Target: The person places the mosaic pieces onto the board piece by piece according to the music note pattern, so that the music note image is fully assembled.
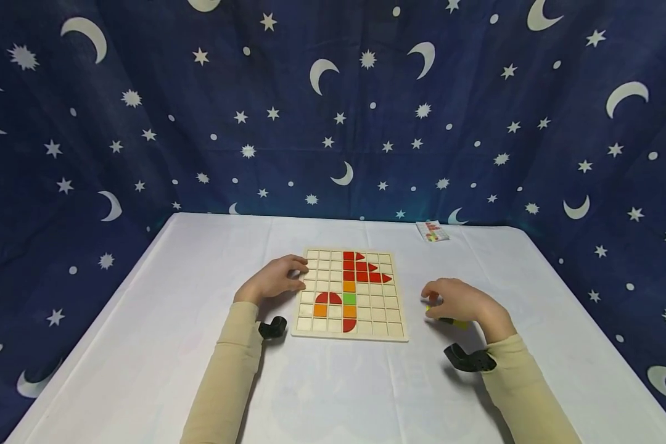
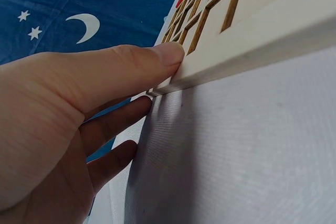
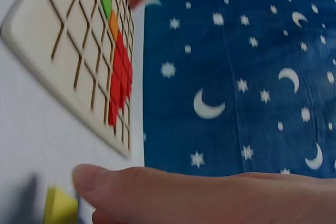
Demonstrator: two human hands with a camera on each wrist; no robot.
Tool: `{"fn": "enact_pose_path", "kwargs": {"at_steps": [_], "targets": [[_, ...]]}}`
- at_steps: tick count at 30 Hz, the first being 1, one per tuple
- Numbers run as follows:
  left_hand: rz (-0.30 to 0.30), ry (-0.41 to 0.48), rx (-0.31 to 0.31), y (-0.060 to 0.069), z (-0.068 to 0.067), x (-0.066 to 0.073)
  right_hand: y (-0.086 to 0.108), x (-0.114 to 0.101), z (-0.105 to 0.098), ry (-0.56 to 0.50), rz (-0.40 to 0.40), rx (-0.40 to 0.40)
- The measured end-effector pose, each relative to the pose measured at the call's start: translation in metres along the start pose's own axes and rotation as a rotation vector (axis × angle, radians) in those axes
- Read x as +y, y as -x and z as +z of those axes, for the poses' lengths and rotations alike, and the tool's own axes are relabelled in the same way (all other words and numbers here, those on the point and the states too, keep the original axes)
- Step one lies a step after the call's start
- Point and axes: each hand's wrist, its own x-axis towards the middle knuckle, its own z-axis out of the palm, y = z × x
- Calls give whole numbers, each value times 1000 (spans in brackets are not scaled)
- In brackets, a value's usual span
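A square wooden grid board point(image 1: 370, 311) lies on the table with red, orange and green pieces set in its cells. At its left edge is my left hand point(image 1: 274, 277); the thumb point(image 2: 131, 64) touches the rim in the left wrist view, the other fingers loosely extended beside it. Right of the board, my right hand point(image 1: 459, 301) hovers low over a few small pieces, thumb and fingertips apart. Beneath it show a red piece point(image 1: 434, 298) and a yellow piece point(image 1: 460, 324), partly hidden by the hand. In the right wrist view, a yellow block point(image 3: 60, 205) sits near the thumb.
A small printed card point(image 1: 432, 231) with a coloured grid picture lies near the table's far edge. White cloth covers the table point(image 1: 333, 388). Behind and at the sides hangs a dark blue curtain point(image 1: 288, 80) with moons and stars.
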Motion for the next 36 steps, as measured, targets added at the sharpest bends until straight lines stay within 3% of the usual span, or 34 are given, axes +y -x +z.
{"fn": "enact_pose_path", "kwargs": {"at_steps": [13,21,27,36], "targets": [[10,6,-1,0,1,0,1,26,7,-55,70,-37],[5,3,0,2,-1,0,-3,32,10,-77,62,-40],[3,-5,3,1,0,0,-10,37,15,-87,40,8],[6,1,9,2,-1,1,-20,47,21,-95,11,144]]}}
